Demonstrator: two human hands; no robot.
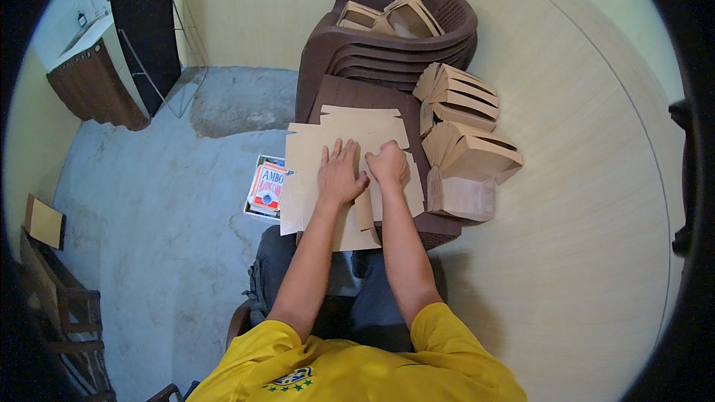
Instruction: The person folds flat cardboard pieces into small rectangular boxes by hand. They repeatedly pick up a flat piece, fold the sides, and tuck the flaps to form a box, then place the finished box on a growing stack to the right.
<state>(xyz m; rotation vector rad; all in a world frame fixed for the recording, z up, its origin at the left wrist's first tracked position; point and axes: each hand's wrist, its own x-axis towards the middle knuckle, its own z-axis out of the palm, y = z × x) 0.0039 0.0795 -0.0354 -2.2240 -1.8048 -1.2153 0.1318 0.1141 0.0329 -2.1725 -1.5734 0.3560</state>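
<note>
A flat, unfolded tan cardboard box blank lies on a dark brown plastic surface in front of me. My left hand rests flat on the blank with fingers spread. Just right of it, my right hand is curled into a loose fist and presses on the blank near a fold line. A narrow flap of the blank sticks out between my forearms.
Folded-up tan boxes are stacked at the right against the pale wall, and more sit on a stack of brown plastic chairs behind. A red and white printed carton lies on the concrete floor at the left.
</note>
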